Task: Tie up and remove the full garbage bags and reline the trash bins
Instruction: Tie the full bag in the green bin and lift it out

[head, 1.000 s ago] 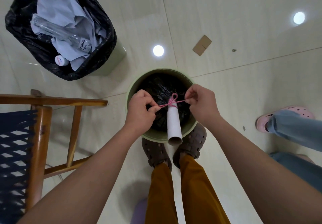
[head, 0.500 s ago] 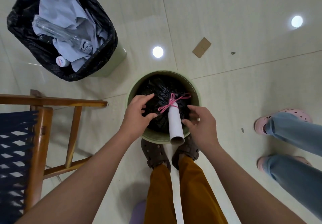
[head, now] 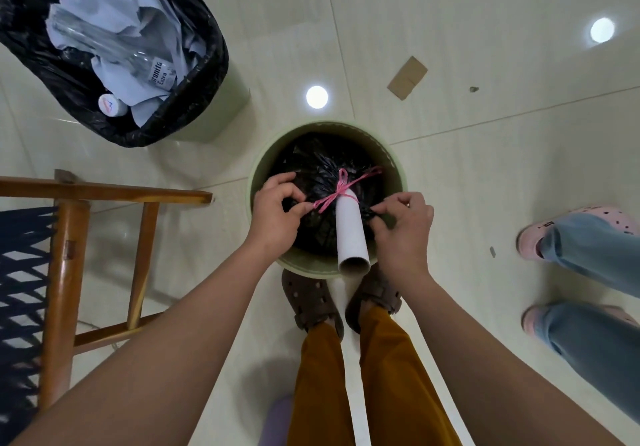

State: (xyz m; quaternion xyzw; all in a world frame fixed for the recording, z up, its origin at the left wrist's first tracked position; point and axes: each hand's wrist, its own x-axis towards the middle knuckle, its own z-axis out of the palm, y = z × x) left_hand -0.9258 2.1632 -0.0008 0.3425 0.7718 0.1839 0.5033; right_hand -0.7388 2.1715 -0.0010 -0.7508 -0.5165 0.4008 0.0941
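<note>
A round pale green bin [head: 391, 168] stands at my feet with a black garbage bag [head: 311, 165] inside. The bag's neck is tied with a pink string [head: 341, 189] around a white cardboard tube [head: 351, 234] that sticks up toward me. My left hand [head: 277, 213] pinches the black plastic and the string's left end. My right hand [head: 403, 227] pinches a fold of the bag just right of the tube. A second green bin [head: 207, 109] at the upper left holds an open black bag full of paper and bottles.
A wooden chair [head: 65, 237] with dark woven webbing stands at the left. Another person's legs and pink clogs [head: 571, 230] are at the right. A cardboard scrap [head: 407, 77] lies on the tiled floor beyond the bin. My brown shoes touch the bin's near side.
Both hands let go of the pink string ends after pulling the knot tight, dropped onto the bag, and now pinch its plastic on either side of the tube.
</note>
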